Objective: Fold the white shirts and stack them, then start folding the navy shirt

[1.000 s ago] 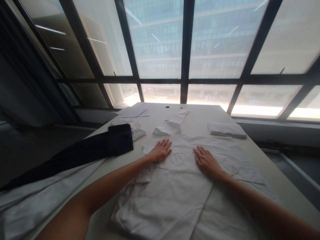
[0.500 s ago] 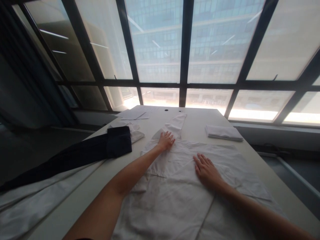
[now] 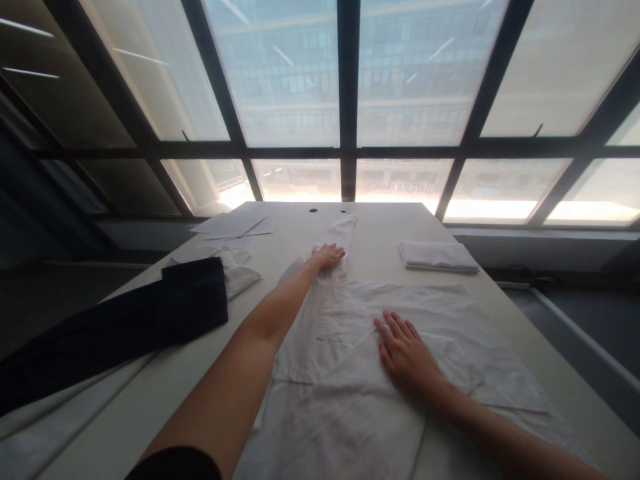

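A white shirt (image 3: 400, 360) lies spread flat on the tabletop (image 3: 385, 233), covering most of the near half and running off the bottom edge of the view. One sleeve (image 3: 336, 243) of it stretches away toward the window (image 3: 345, 100), along the middle of the tabletop.

The left hand (image 3: 327, 256) is reached far out, arm nearly straight, and lies palm down on that sleeve with the fingers open and flat. It seems to press the cloth rather than pinch it, though at this distance I cannot be sure that no fold is caught under the fingers. The right hand (image 3: 406, 350) rests much nearer, palm down on the body of the shirt, all fingers spread and flat, gripping nothing. The 2 hands are well apart, the left one farther and slightly to the left.

To the right of the sleeve, near the far right edge, sits a folded white cloth (image 3: 437, 257). On the left side lies a dark garment (image 3: 125, 327), partly folded back on itself, over a pale cloth (image 3: 45, 427) that trails off the near left corner. Just beyond it is a crumpled white piece (image 3: 233, 270), and farther on, some sheets of paper (image 3: 235, 225). 2 small dark holes (image 3: 313, 210) mark the far end of the tabletop.
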`<action>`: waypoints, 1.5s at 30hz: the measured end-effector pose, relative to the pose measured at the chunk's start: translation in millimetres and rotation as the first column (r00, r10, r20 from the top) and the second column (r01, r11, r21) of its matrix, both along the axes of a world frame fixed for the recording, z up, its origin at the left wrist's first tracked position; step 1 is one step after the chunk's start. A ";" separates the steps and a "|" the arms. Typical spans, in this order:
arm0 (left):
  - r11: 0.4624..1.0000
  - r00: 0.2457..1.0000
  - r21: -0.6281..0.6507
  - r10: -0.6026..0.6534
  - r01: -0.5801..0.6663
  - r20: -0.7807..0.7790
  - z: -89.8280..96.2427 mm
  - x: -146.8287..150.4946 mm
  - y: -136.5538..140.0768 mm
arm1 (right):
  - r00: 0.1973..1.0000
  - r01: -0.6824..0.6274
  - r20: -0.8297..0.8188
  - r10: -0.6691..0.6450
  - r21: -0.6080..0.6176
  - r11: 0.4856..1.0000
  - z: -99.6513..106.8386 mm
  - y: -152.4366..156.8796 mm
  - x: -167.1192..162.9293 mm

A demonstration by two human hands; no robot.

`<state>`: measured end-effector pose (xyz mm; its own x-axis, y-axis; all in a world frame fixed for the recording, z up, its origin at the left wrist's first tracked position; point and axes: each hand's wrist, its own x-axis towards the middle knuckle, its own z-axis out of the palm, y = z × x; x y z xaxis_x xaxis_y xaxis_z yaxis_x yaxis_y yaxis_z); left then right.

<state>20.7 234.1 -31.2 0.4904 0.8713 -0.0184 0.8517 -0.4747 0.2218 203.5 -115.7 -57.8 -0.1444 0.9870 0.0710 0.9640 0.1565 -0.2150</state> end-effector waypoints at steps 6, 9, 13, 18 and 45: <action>0.984 0.980 -0.031 0.171 -0.175 -0.105 -16.9 -15.6 9.0 | 1.000 -0.019 -0.006 0.019 0.010 1.000 0.5 12.7 -0.9; 0.971 0.969 -0.027 0.237 -0.239 -0.074 -11.0 -27.9 17.8 | 0.999 -0.033 -0.008 0.033 0.016 0.999 0.8 25.7 -2.5; 0.985 0.983 0.008 0.173 -0.173 0.058 10.0 -34.6 25.6 | 0.998 -0.063 -0.009 0.063 0.000 0.998 2.0 39.3 -3.2; 0.988 0.986 0.156 -0.034 0.008 0.166 34.8 -33.9 -14.5 | 0.996 -0.083 0.008 0.083 -0.015 0.996 1.5 42.1 -0.9; 0.978 0.980 0.095 0.191 -0.185 -0.061 -4.0 -176.7 -316.2 | 0.978 -0.206 0.052 0.204 0.036 0.978 -9.3 50.6 5.5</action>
<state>-156.0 -82.1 -35.2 0.3178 0.9475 0.0346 0.9395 -0.3196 0.1229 209.0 -65.1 -67.2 -0.3474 0.9325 0.0984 0.9196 0.3593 -0.1589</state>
